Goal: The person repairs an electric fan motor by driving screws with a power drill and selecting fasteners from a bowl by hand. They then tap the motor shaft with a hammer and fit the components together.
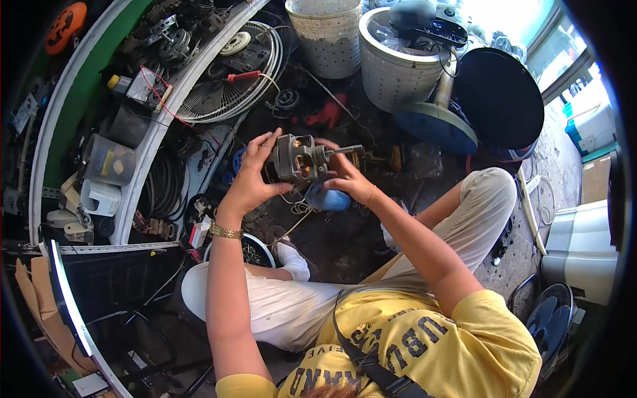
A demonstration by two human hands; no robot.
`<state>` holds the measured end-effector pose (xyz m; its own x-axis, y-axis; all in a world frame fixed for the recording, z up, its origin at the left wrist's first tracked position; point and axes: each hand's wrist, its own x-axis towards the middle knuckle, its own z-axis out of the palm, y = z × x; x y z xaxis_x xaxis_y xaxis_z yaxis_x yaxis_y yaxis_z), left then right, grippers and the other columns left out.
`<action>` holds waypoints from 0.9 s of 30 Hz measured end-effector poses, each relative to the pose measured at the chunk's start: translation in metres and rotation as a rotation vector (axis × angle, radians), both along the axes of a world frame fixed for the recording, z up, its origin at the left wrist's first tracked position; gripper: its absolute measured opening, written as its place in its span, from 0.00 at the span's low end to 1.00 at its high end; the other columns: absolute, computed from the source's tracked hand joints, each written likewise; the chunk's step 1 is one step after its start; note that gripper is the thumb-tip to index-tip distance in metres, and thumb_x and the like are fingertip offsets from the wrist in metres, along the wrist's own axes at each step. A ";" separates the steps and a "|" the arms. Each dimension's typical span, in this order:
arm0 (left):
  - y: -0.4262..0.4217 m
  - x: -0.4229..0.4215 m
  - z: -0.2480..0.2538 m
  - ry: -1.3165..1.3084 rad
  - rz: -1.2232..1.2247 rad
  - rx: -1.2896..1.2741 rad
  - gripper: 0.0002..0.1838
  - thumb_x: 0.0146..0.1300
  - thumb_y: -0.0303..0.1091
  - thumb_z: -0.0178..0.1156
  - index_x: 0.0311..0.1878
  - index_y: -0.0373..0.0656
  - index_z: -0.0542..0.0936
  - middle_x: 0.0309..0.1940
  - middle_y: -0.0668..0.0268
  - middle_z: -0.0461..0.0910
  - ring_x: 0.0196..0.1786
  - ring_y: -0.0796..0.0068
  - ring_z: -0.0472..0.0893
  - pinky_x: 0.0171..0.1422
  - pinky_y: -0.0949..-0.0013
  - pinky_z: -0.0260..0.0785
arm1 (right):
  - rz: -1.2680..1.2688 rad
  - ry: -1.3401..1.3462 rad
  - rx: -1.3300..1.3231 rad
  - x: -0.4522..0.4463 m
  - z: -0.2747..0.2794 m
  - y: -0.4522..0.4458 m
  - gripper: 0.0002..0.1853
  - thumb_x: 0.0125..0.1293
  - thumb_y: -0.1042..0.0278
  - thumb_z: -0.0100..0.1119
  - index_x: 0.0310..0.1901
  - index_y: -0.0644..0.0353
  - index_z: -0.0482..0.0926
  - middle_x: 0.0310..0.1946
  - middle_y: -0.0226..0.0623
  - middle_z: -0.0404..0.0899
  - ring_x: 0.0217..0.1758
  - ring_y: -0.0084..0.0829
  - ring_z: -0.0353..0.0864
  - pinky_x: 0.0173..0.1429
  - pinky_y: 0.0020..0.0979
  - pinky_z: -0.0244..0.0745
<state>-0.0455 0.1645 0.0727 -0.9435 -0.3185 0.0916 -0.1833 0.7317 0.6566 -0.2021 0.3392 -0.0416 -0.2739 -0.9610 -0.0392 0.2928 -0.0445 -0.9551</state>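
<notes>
An electric fan motor (286, 159) with copper windings and a thin metal shaft is held up in front of me, its shaft pointing right. My left hand (253, 171) is closed round the motor's left end, thumb below and fingers above. At the shaft end, the thumb and fingers of my right hand (355, 184) curl round the motor's front; part of them is hidden behind it. Just beneath the motor, a blue rounded object (328, 200) lies near some loose pale cord.
A wire fan guard (269, 86) leans at upper left, a red-handled tool across it. White perforated baskets (325, 40) stand at the back, beside a fan stand with a round base (434, 127). Near my foot is a bowl of small parts (255, 252). Shelves of parts line the left.
</notes>
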 end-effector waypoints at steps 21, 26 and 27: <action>0.095 0.005 -0.142 0.496 0.372 0.919 0.32 0.63 0.30 0.63 0.69 0.43 0.63 0.63 0.62 0.70 0.62 0.72 0.71 0.67 0.67 0.61 | -0.058 -0.040 -0.219 -0.011 0.045 -0.004 0.33 0.65 0.63 0.56 0.71 0.55 0.59 0.61 0.35 0.68 0.65 0.29 0.67 0.69 0.33 0.61; 0.102 0.002 -0.133 0.603 0.358 1.054 0.27 0.70 0.32 0.58 0.69 0.43 0.61 0.62 0.63 0.70 0.62 0.73 0.70 0.67 0.68 0.61 | -0.001 -0.230 -0.294 -0.012 0.039 0.003 0.33 0.61 0.70 0.45 0.71 0.56 0.58 0.63 0.36 0.67 0.66 0.31 0.68 0.72 0.35 0.59; 0.100 0.003 -0.132 0.607 0.362 1.051 0.27 0.70 0.32 0.58 0.69 0.43 0.61 0.62 0.63 0.70 0.62 0.73 0.70 0.67 0.68 0.61 | -0.030 -0.270 -0.270 -0.014 0.032 0.004 0.31 0.62 0.71 0.44 0.70 0.57 0.59 0.62 0.36 0.68 0.65 0.30 0.68 0.72 0.35 0.59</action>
